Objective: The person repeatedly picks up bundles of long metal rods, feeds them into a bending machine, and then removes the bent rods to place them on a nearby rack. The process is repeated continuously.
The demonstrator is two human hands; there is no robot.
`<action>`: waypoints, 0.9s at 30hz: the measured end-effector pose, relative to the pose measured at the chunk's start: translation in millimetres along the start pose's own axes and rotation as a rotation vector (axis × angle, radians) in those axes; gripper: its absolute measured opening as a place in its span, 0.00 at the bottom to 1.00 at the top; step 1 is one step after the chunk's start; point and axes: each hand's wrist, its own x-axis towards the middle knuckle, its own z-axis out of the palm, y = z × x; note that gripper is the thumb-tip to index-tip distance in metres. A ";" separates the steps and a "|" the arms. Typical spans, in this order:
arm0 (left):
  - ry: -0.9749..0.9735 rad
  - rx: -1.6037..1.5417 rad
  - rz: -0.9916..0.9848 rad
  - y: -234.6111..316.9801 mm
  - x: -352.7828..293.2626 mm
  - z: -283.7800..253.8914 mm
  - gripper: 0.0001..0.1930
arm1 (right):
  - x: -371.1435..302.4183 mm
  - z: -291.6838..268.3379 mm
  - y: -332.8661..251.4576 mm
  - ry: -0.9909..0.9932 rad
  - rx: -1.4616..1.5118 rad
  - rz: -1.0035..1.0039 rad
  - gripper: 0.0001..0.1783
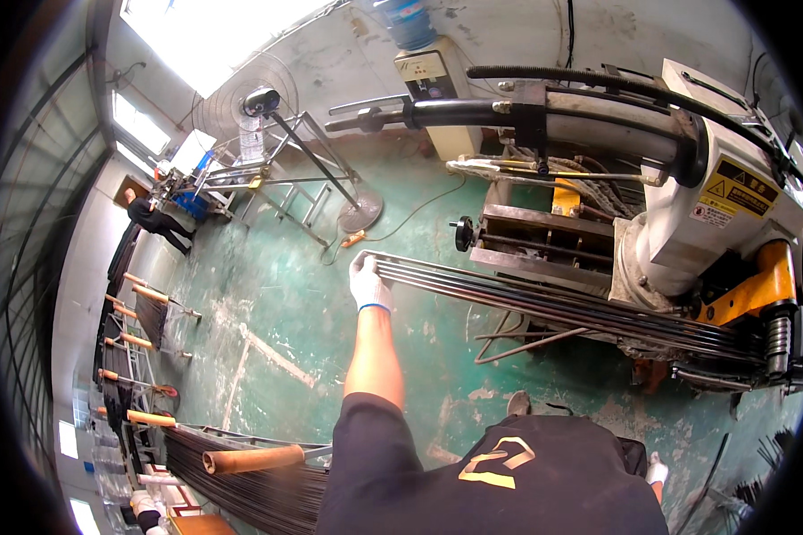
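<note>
My left hand (366,282), in a white glove with a blue cuff, reaches out ahead and grips the near-left ends of a bundle of long thin dark metal rods (517,292). The rods run to the right, past the front of a machine (678,232), to a spring and yellow bracket at its far right. My right hand (658,469), also white-gloved, hangs low at my right side, beyond my dark shirt. Its fingers are too small and partly hidden to make out, and nothing shows in it.
Racks with orange rollers (254,459) hold many dark rods at lower left. A floor fan (260,102) stands far off near a metal frame. A cable with an orange plug piece (354,238) crosses the green floor. A person (156,218) in dark clothes stands far left. A water dispenser (433,76) is behind.
</note>
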 end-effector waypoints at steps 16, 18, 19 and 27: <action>-0.204 0.013 -0.166 22.9 -10.5 -11.8 0.24 | -11.0 14.1 -27.5 -0.107 -0.052 0.026 0.17; -0.200 0.013 -0.171 15.1 -5.6 -14.5 0.24 | 32.7 -8.9 10.8 -0.006 -0.988 -0.550 0.19; -0.190 0.019 -0.156 12.8 -7.5 -24.8 0.19 | 42.3 -28.0 31.6 0.026 -1.472 -0.814 0.21; -0.423 0.077 -0.276 22.5 17.8 -52.4 0.20 | -76.6 38.1 -114.4 0.037 -0.044 0.065 0.18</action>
